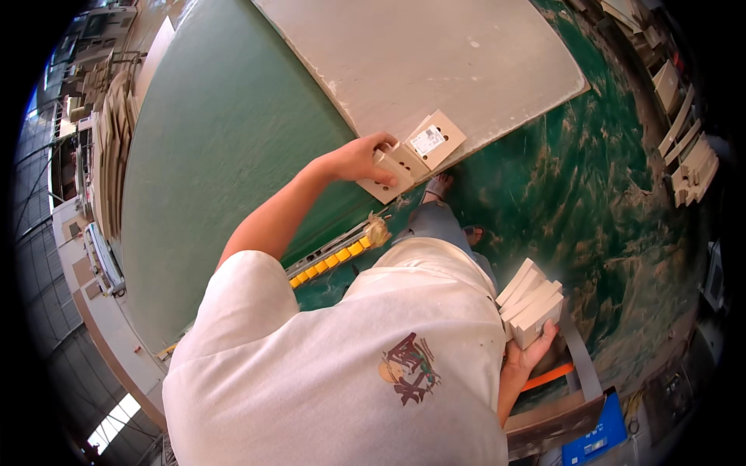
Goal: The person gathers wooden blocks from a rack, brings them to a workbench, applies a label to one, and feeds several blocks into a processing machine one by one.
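Your left hand (362, 160) curls, thumb opposite fingers, around drilled pieces (403, 161) at the near-left corner of the pale board (458, 54); a labelled piece (438, 137) lies beside them, near the edge. Your right hand (533, 351) is closed on a fanned stack (529, 301), off the board. That batch looks gathered; those on the board seem left.

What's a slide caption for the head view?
Left hand on drilled pieces at the edge of a large board; right hand holding a fanned stack of blocks.
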Tool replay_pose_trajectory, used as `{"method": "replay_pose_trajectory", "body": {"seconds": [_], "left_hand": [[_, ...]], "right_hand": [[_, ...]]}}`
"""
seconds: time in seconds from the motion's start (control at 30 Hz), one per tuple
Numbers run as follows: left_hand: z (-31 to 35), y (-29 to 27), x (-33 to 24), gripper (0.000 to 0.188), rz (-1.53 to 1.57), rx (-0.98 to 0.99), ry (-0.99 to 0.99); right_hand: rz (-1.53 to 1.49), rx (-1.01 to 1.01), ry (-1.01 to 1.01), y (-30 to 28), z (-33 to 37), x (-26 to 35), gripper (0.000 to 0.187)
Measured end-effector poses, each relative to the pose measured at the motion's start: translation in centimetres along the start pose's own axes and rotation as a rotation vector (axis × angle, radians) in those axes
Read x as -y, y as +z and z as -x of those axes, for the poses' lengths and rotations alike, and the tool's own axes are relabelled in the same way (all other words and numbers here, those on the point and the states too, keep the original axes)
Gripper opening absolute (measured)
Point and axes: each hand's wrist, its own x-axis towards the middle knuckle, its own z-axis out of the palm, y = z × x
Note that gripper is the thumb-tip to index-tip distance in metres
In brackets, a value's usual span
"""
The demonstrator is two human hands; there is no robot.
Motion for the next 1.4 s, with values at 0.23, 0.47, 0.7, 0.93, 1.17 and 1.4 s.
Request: {"method": "replay_pose_trajectory", "body": {"seconds": [0.23,0.47,0.7,0.93,1.17,1.4], "left_hand": [[1.9,-1.9,-1.9,0.083,0.426,-0.029,0.016],[-5.0,-1.2,-5.5,0.077,0.373,-0.138,0.002],[-7.2,0.0,-4.7,0.079,0.152,-0.235,-0.029],[-6.0,2.7,-4.8,0.053,0.466,-0.279,-0.038],[-6.2,3.4,-4.8,0.050,0.837,-0.292,-0.159],[-6.0,5.7,-6.6,0.045,0.790,-0.200,-0.077]], "right_hand": [[-0.025,-0.021,-0.009,0.9,0.8,0.1,0.071],[0.103,0.151,-0.019,5.4,-2.7,-0.3,0.065],[0.212,0.479,0.201,18.3,-7.0,-4.7,0.063],[0.078,0.597,0.310,24.5,-9.1,-10.1,0.063],[0.044,0.659,0.349,25.9,-10.1,-11.4,0.062],[-0.021,0.718,0.272,22.3,-9.8,-11.2,0.059]]}}
